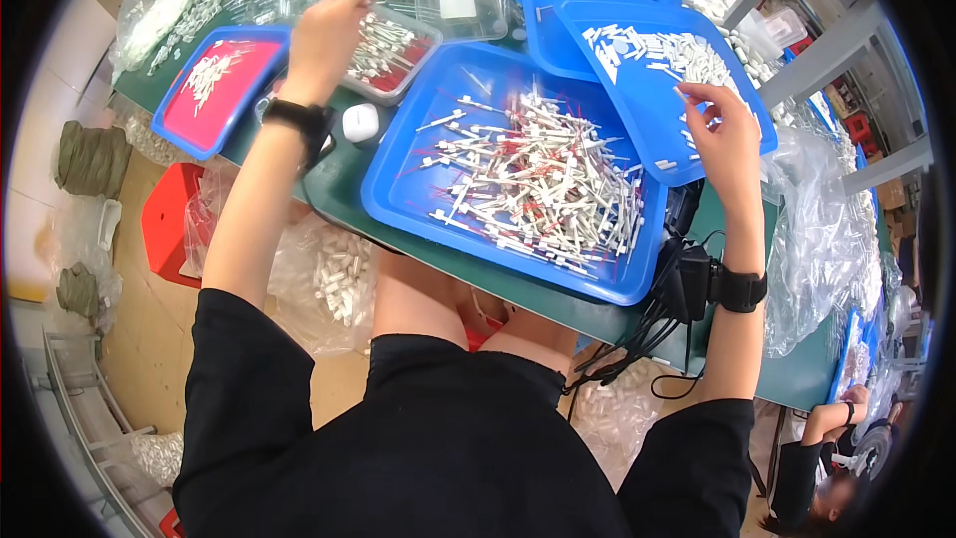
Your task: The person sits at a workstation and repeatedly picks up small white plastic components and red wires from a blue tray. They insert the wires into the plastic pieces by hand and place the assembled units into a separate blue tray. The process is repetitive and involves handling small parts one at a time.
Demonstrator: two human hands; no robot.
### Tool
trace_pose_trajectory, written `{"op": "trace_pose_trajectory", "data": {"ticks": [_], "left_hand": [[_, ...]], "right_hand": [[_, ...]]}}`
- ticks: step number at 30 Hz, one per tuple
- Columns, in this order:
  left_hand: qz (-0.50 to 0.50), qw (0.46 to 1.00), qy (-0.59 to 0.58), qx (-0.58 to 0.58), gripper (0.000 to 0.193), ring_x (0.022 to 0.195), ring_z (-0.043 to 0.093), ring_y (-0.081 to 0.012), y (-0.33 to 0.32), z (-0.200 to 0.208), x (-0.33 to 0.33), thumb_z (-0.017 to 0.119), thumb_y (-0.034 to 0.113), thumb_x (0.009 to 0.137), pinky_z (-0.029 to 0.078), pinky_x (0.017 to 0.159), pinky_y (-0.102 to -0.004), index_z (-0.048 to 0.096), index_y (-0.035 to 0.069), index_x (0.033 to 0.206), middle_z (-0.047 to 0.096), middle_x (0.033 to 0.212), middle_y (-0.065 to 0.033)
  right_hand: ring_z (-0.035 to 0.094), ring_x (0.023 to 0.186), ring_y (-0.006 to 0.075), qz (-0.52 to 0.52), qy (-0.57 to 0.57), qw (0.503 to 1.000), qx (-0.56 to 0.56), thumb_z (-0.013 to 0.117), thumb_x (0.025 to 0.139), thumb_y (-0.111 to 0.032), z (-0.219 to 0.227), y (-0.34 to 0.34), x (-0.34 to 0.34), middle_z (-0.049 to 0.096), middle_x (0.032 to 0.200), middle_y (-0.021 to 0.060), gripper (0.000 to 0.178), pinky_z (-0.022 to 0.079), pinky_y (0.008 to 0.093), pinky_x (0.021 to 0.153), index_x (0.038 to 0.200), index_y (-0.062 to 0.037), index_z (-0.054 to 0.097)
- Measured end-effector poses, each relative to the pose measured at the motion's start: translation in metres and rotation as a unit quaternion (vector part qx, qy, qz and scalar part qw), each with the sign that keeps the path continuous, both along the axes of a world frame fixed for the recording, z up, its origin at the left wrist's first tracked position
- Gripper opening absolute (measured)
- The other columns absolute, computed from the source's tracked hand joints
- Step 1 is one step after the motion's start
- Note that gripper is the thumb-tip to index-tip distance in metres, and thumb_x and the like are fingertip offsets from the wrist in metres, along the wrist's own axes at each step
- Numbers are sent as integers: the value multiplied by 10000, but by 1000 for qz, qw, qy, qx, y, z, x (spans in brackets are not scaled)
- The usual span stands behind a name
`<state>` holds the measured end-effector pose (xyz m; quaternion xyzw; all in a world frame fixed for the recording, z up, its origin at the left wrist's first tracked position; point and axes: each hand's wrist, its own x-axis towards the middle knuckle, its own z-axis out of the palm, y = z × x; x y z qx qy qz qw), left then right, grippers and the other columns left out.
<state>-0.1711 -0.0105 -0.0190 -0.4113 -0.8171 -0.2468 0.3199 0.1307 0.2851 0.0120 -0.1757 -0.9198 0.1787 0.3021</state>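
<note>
Black shirt fills the foreground at 6 o'clock, and over the table both hands are out at work! Just off centre towards 1 o'clock, the large blue tray carries a tangled heap of thin white sticks, red strands showing among them. Up at 11 o'clock, the left hand hangs over the clear box, which holds more sticks; that grip has its fingers bunched, but whether anything is pinched there, I cannot tell. Across at 2 o'clock, the right hand is at the blue tray of short white pieces, thumb and fingers curled close, a pale speck by the tips (held or merely behind them, I cannot say). My judgement on handling: pinch one piece at a time, fingertips only, and lift straight up so its neighbours stay put. With the sticks, I'd free one from the edge of the heap rather than tug from the middle, where strands could snag. And mind those black cables towards 4 o'clock; a low right forearm could catch them.
</note>
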Motion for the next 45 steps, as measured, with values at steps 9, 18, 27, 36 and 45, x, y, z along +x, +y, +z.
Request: {"op": "trace_pose_trajectory", "data": {"ticks": [9,18,27,36,45], "left_hand": [[-275,826,-361,334,148,785,662,-149,-2,38,94,650,24,850,508,690,-236,600,-5,986,690,902,-123],[-436,548,-565,437,250,875,632,-192,17,42,221,600,60,904,517,811,-339,487,66,1127,660,970,-127],[-420,577,-527,462,263,812,658,-204,33,27,234,631,-52,845,551,743,-322,485,11,1055,658,916,-169],[-421,729,-355,406,338,837,657,-187,36,5,241,662,-112,788,550,735,-288,493,-27,1068,654,906,-142],[-449,712,-490,228,219,968,656,-287,17,10,216,545,-173,810,568,811,-337,554,-77,1007,647,960,-212]], "right_hand": [[599,767,130,56,82,987,-123,570,903,-86,14,-38,21,633,843,62,135,468,269,686,1006,-10,613],[664,824,135,250,85,866,-424,566,898,7,40,-142,43,673,919,92,164,520,233,681,1049,29,626],[606,653,119,193,88,873,-439,592,899,-70,35,-145,48,679,831,154,188,509,240,590,1030,65,598],[670,802,122,194,39,847,-494,618,877,-40,28,-139,49,689,860,80,116,505,211,579,971,17,656],[662,676,123,100,16,924,-369,638,853,-31,18,-144,54,672,753,69,55,506,233,623,899,-1,638]]}}
